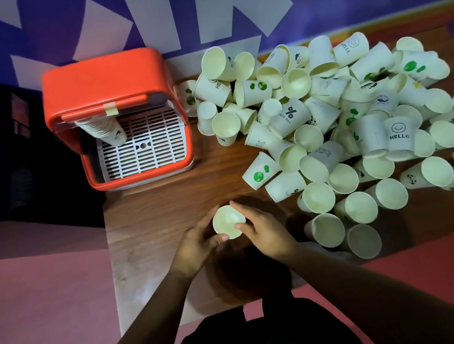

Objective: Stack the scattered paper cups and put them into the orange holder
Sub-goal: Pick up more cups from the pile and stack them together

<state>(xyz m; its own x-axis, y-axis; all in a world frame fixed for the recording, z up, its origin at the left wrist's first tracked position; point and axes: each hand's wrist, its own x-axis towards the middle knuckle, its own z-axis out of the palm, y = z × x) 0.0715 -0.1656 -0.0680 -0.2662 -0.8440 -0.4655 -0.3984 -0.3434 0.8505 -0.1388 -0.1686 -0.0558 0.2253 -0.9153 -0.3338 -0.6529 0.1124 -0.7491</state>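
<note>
1. Dark wooden bench (165, 198): carries every item listed.
2. Cream paper cup, mouth upward (228, 221): near the bench's front edge, held between both hands; whether more cups nest beneath it cannot be told.
3. Left hand (198, 242): fingers (207, 217) curled round the cup's left side, apparently steadying it.
4. Right hand (261, 233): fingers closed on the rim's right side.
5. Loose heap of printed white paper cups (331, 126): covers the bench's right half, unsorted.
6. Orange plastic holder with white slatted tray (106, 81): back-left corner; a nested cup stack (101, 128) leans inside it.
</note>
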